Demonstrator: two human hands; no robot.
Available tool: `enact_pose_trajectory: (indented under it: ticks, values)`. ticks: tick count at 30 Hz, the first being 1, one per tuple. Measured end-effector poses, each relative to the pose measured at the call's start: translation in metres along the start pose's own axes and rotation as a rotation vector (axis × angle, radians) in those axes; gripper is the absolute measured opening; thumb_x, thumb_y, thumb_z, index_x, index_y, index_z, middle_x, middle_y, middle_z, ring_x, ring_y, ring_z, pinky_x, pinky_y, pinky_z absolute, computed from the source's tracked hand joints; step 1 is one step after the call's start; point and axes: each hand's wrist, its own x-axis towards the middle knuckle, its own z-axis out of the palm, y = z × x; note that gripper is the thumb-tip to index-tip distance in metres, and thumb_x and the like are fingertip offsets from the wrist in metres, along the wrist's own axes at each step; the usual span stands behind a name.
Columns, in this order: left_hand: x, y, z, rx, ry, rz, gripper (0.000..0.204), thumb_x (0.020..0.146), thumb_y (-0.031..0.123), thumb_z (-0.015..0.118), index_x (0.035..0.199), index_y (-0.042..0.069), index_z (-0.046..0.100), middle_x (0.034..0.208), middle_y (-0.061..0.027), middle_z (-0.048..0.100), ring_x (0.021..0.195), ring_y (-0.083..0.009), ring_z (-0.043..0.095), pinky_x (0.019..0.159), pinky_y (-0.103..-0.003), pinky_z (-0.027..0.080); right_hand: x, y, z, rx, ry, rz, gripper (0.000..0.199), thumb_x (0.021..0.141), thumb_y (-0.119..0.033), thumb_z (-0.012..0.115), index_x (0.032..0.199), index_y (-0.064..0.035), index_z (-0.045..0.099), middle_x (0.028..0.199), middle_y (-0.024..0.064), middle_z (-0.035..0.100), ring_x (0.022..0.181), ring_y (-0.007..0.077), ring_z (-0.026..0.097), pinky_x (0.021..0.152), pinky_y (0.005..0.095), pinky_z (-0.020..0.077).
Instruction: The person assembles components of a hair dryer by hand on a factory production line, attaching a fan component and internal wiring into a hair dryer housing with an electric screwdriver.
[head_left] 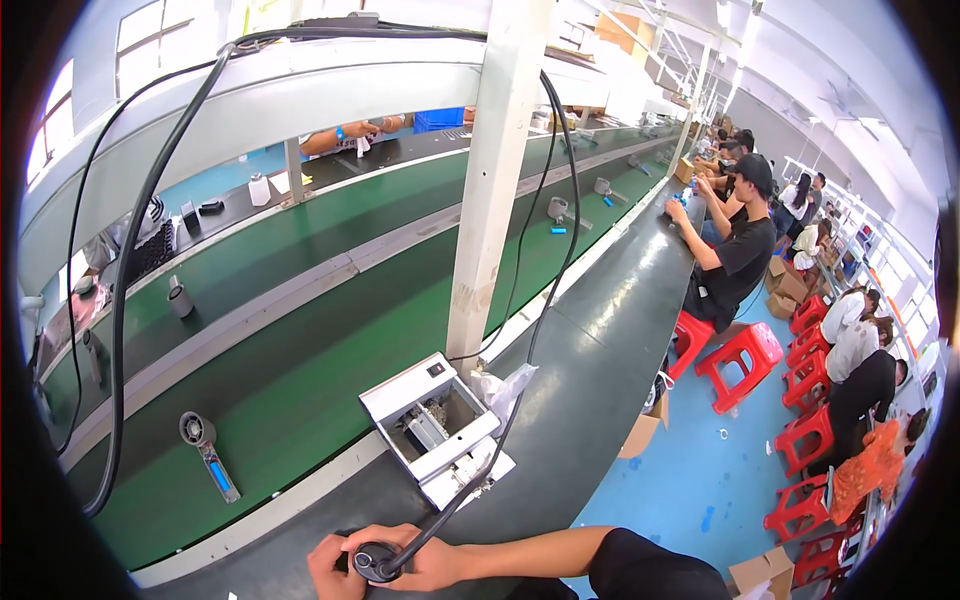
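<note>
At the lower edge, my right hand wraps round a black corded electric screwdriver, seen from its top end. Its cable rises past the white post. Close against it on the left is my left hand, its fingers curled; whatever it holds is hidden beneath the hands and the tool. Just beyond my right hand stands a white screw feeder with an open tray and small metal parts inside. On the green belt to the left lies an open grey handheld fan part with a blue battery in its handle.
A green conveyor belt runs along my dark bench, carrying several grey parts further off. A white post and hanging black cables stand before me. Co-workers sit along the right, near red stools; a person's hands work across the belt.
</note>
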Motion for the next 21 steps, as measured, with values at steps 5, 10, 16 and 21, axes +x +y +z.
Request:
enact_pose_trajectory:
  ticks: [5,10,16,21]
  values:
    - [-0.001,0.006,0.002,0.003,0.017,0.074,0.013,0.082,-0.002,0.057,0.094,-0.005,0.062,0.096,-0.0226,0.067,0.088,-0.0375,0.066,0.081,-0.039,0.051,-0.003,0.000,-0.002,-0.063,0.004,0.061,0.051,0.088,-0.012,0.066,0.134,0.0000,0.048,0.108,0.0095,0.060,0.096,0.0175,0.057,0.088,0.0317,0.0447]
    - [0.000,-0.003,0.002,0.036,-0.004,0.115,0.012,0.082,0.001,0.059,0.093,-0.004,0.063,0.095,-0.0223,0.067,0.088,-0.0386,0.065,0.081,-0.040,0.050,-0.002,0.003,-0.003,-0.070,0.013,0.048,0.050,0.088,-0.012,0.067,0.133,-0.0002,0.048,0.111,0.0097,0.059,0.100,0.0180,0.057,0.090,0.0324,0.0443]
    - [0.004,-0.001,0.003,0.031,-0.036,0.100,0.015,0.085,0.008,0.058,0.094,-0.003,0.064,0.092,-0.0217,0.066,0.086,-0.0377,0.064,0.079,-0.041,0.050,0.000,-0.004,-0.005,-0.037,0.021,0.060,0.048,0.090,-0.012,0.066,0.133,-0.0005,0.049,0.113,0.0089,0.059,0.103,0.0159,0.055,0.092,0.0313,0.0436]
    - [0.002,-0.005,0.003,0.025,-0.037,0.114,0.017,0.087,0.009,0.056,0.096,-0.003,0.065,0.090,-0.0207,0.066,0.084,-0.0360,0.065,0.078,-0.040,0.050,-0.001,-0.004,-0.003,-0.089,0.073,0.048,0.046,0.090,-0.013,0.067,0.131,-0.0011,0.051,0.113,0.0056,0.057,0.100,0.0129,0.054,0.088,0.0283,0.0445]
